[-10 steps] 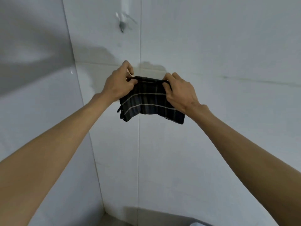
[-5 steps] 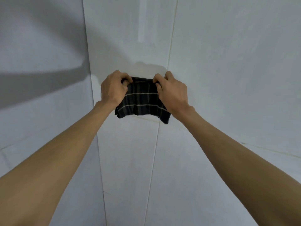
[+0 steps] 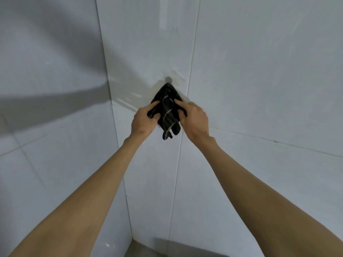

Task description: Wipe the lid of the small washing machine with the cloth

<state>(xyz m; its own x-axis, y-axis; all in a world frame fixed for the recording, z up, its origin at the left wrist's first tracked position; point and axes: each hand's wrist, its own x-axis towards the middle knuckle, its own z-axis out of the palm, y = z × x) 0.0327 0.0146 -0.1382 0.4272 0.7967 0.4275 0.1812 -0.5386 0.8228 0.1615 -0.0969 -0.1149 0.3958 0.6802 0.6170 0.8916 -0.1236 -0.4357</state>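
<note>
Both arms are stretched out toward a corner of glossy white wall tiles (image 3: 259, 89) with thin grout lines. The cloth (image 3: 168, 108), dark soft fabric with pale plaid stripes, hangs bunched into a pointed teardrop shape from a small round hook (image 3: 168, 79) on the wall. The left hand (image 3: 143, 118) pinches its left edge, fingers curled into the folds. The right hand (image 3: 194, 117) grips the right edge, index finger pressed flat on the fabric. Washing machine isn't in the shot.
</note>
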